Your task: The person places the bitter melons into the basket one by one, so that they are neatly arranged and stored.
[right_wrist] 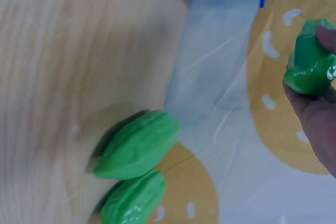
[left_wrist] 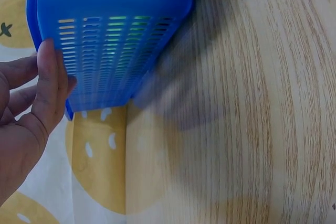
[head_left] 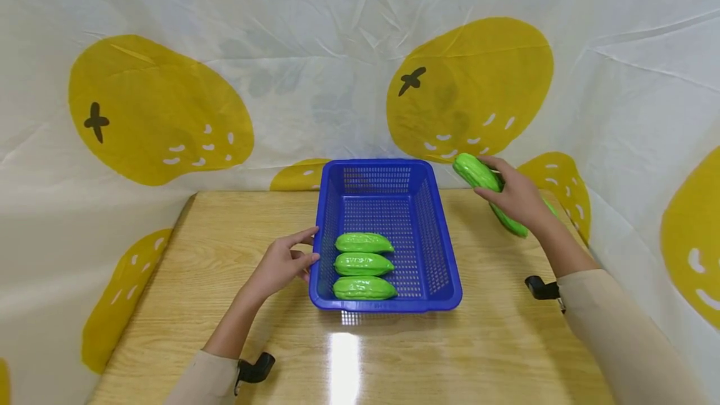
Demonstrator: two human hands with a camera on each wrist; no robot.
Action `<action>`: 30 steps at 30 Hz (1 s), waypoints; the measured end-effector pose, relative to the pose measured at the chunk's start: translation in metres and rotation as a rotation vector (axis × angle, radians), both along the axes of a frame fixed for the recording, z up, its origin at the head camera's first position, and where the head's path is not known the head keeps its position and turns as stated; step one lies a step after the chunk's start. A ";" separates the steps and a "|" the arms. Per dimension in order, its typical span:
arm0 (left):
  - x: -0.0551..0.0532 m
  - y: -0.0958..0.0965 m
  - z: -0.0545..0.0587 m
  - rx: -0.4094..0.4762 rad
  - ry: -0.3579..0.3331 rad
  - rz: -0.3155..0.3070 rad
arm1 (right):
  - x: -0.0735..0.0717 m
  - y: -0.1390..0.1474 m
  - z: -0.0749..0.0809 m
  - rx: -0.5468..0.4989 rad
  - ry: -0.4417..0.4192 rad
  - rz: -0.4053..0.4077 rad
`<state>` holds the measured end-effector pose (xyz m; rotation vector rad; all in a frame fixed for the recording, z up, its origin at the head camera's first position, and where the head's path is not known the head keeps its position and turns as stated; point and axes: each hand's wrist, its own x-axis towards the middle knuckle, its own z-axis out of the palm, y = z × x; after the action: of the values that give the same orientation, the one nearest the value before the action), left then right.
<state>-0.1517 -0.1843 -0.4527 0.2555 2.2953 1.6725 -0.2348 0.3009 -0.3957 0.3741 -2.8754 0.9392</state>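
Note:
My right hand (head_left: 514, 195) grips a bright green bitter melon (head_left: 474, 170) above the table, right of the blue basket (head_left: 444, 236); thumb and fingers lie on either side of it. Beneath that hand, two more bitter melons lie side by side on the table, clearest in the right wrist view: one bitter melon (right_wrist: 139, 148) and a second bitter melon (right_wrist: 134, 200). At the basket's left side, my left hand (head_left: 284, 262) touches the rim and outer wall with fairly straight fingers. Inside, three bitter melons form a column: far (head_left: 364, 242), middle (head_left: 363, 264), near (head_left: 364, 288).
The basket stands on a wood-grain table (head_left: 225, 230), with perforated walls and floor. A white cloth (head_left: 315, 30) with yellow fruit prints hangs behind the table and along both sides. Black wrist mounts (head_left: 255, 367) stick out from both sleeves.

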 end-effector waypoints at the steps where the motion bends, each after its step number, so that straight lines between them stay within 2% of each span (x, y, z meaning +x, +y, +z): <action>1: 0.000 0.000 0.000 -0.002 -0.002 0.004 | -0.001 -0.003 0.003 0.001 -0.010 0.005; 7: -0.001 0.000 0.001 -0.011 -0.004 0.004 | -0.005 -0.018 0.015 -0.012 -0.048 0.039; 13: -0.001 0.000 0.001 -0.009 -0.001 0.001 | -0.011 -0.035 0.022 -0.095 -0.096 0.108; 17: -0.001 0.000 0.000 -0.001 -0.003 -0.001 | -0.017 -0.045 0.024 -0.113 -0.110 0.144; 26: 0.000 0.000 0.001 -0.005 0.000 0.002 | -0.033 -0.072 0.032 -0.074 -0.096 0.252; 30: 0.000 0.000 0.001 -0.009 0.004 -0.002 | -0.039 -0.083 0.033 -0.033 -0.101 0.274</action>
<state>-0.1520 -0.1844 -0.4517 0.2594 2.3047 1.6618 -0.2735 0.2181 -0.3627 0.7547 -2.9442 1.0735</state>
